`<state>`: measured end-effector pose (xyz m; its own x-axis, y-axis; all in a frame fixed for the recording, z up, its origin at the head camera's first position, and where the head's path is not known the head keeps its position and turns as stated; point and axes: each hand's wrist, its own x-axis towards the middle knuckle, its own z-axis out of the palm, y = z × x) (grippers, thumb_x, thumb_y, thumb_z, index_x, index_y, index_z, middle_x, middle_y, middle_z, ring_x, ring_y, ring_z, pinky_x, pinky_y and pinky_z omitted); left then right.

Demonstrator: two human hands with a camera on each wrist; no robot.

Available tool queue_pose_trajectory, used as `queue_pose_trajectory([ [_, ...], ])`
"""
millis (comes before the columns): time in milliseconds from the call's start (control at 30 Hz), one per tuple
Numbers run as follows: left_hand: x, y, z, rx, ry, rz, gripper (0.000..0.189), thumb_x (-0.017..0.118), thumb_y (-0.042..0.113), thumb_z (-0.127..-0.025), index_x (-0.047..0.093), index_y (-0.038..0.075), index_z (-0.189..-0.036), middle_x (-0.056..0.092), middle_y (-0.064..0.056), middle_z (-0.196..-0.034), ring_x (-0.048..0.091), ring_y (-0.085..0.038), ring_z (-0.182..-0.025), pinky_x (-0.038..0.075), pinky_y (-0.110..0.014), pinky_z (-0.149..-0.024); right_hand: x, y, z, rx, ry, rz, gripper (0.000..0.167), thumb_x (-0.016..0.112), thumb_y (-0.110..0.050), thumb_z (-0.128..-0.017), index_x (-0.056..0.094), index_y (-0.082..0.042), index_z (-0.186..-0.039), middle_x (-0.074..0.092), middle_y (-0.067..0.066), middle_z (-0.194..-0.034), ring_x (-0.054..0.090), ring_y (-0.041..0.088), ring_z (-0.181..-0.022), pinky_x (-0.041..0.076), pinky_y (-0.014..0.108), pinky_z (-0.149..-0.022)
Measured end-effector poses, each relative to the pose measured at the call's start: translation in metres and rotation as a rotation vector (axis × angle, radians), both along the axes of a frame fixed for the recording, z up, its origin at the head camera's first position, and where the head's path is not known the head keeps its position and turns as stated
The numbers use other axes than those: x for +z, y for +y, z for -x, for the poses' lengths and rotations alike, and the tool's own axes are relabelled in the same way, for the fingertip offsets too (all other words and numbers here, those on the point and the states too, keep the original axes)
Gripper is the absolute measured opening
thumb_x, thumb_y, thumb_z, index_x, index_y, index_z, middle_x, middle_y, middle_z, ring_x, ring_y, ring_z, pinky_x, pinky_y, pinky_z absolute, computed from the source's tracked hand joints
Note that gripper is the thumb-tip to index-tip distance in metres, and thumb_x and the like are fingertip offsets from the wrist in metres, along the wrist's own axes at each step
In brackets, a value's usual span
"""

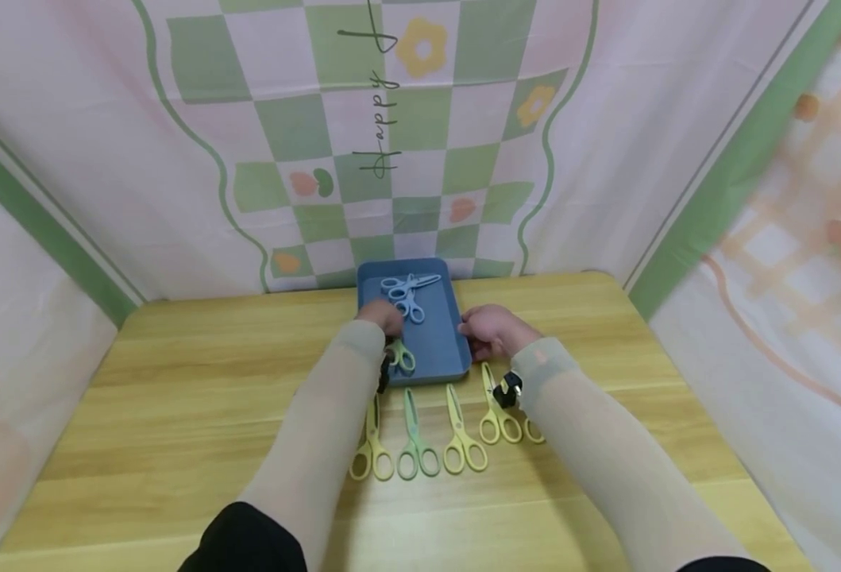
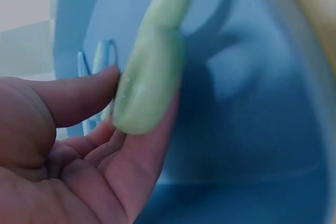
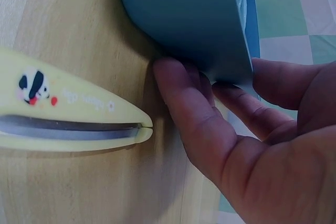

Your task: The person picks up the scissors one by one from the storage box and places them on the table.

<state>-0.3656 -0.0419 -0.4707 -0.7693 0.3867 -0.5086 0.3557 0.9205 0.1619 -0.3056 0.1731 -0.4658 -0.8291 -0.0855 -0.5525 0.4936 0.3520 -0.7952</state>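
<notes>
My left hand (image 1: 383, 316) is over the left side of the blue tray (image 1: 437, 349), pinching light green scissors (image 2: 149, 85) between thumb and fingers. Their handle loops (image 1: 403, 357) show below the wrist in the head view; the blades are hidden. At the tray's far end lie blue scissors (image 1: 415, 308), overlapping one another. My right hand (image 1: 495, 327) grips the tray's right rim, thumb on the inner side and fingers against the outer wall (image 3: 184, 24). Near those fingers, the tip of yellow scissors with a panda print (image 3: 68, 103) lies on the table.
In front of the tray, a row of scissors lies on the wooden table (image 1: 177, 413): yellow scissors (image 1: 372, 445), green scissors (image 1: 416, 445), more yellow scissors (image 1: 463, 437), and others partly under the right forearm. A checked curtain (image 1: 420, 175) hangs right behind the tray.
</notes>
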Motion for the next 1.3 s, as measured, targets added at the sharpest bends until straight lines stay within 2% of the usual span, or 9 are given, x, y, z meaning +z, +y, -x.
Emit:
queue_pose_trajectory([
  [67,-0.005,-0.004,0.01,-0.045,-0.006,-0.008,0.027,0.055,0.019,-0.096,0.063,0.008,-0.072,0.062,-0.011,-0.088,0.057,-0.024,-0.079,0.052,-0.035,-0.073,0.0,0.0,0.0,-0.002,-0.003,0.002,0.04,0.046,-0.004,-0.103,0.045,0.002,-0.143,0.065,0.02,-0.105,0.067,0.026,-0.081,0.06,0.044,-0.073],
  [100,-0.007,-0.006,0.013,0.011,-0.022,-0.049,0.028,0.055,0.018,-0.096,0.064,0.008,-0.071,0.063,-0.012,-0.084,0.058,-0.024,-0.076,0.053,-0.035,-0.072,0.0,0.0,0.0,-0.001,-0.003,0.002,0.04,0.046,-0.004,-0.103,0.045,0.003,-0.143,0.065,0.021,-0.105,0.067,0.026,-0.081,0.06,0.044,-0.073],
  [200,-0.008,-0.008,0.018,0.319,-0.097,-0.223,0.026,0.057,0.014,-0.095,0.069,0.002,-0.075,0.063,-0.011,-0.073,0.06,-0.022,-0.066,0.054,-0.032,-0.063,-0.001,0.0,0.0,-0.002,-0.007,0.005,0.039,0.046,-0.004,-0.103,0.045,0.003,-0.142,0.065,0.021,-0.106,0.067,0.026,-0.081,0.06,0.043,-0.073],
  [267,0.008,-0.008,0.002,0.545,-0.109,-0.362,0.02,0.06,0.011,-0.096,0.07,-0.003,-0.084,0.062,-0.011,-0.068,0.061,-0.021,-0.059,0.054,-0.031,-0.057,0.0,0.001,0.0,-0.007,-0.01,0.003,0.039,0.047,-0.004,-0.103,0.046,0.002,-0.142,0.065,0.021,-0.107,0.067,0.026,-0.082,0.06,0.043,-0.073],
  [367,0.025,-0.008,-0.014,0.697,-0.124,-0.505,0.018,0.062,0.009,-0.096,0.067,-0.007,-0.088,0.058,-0.009,-0.06,0.055,-0.018,-0.049,0.049,-0.028,-0.045,0.0,0.001,0.0,-0.011,-0.012,0.004,0.039,0.046,-0.005,-0.104,0.045,0.002,-0.142,0.065,0.021,-0.109,0.067,0.027,-0.083,0.06,0.043,-0.074],
  [533,0.03,-0.009,-0.019,0.748,-0.152,-0.57,0.015,0.066,0.009,-0.096,0.068,-0.006,-0.094,0.061,-0.011,-0.066,0.057,-0.018,-0.051,0.05,-0.027,-0.046,0.001,0.001,0.001,-0.02,-0.016,-0.003,0.04,0.047,-0.005,-0.104,0.046,0.001,-0.143,0.065,0.021,-0.11,0.067,0.026,-0.083,0.06,0.043,-0.074],
  [833,0.035,-0.016,-0.013,0.84,-0.221,-0.718,0.022,0.069,0.007,-0.094,0.064,-0.002,-0.113,0.067,-0.012,-0.099,0.064,-0.019,-0.076,0.057,-0.028,-0.068,0.0,0.001,-0.001,-0.013,-0.008,0.002,0.042,0.047,-0.005,-0.104,0.044,0.001,-0.145,0.065,0.021,-0.107,0.066,0.026,-0.082,0.06,0.042,-0.072],
  [1033,0.052,-0.033,-0.022,0.792,-0.32,-0.946,0.036,0.066,0.001,-0.094,0.054,-0.002,-0.128,0.06,-0.015,-0.113,0.063,-0.021,-0.084,0.059,-0.033,-0.077,-0.003,0.002,-0.001,-0.022,-0.001,0.012,0.042,0.047,-0.004,-0.103,0.044,0.001,-0.145,0.065,0.02,-0.106,0.066,0.027,-0.083,0.06,0.042,-0.071],
  [1300,0.065,-0.078,-0.049,0.683,-0.34,-1.044,0.029,0.065,0.004,-0.096,0.053,-0.003,-0.121,0.06,-0.013,-0.106,0.061,-0.021,-0.088,0.055,-0.039,-0.088,-0.005,0.002,0.001,-0.024,-0.006,0.026,0.043,0.048,-0.004,-0.103,0.042,0.002,-0.146,0.064,0.022,-0.11,0.066,0.029,-0.086,0.06,0.043,-0.073],
])
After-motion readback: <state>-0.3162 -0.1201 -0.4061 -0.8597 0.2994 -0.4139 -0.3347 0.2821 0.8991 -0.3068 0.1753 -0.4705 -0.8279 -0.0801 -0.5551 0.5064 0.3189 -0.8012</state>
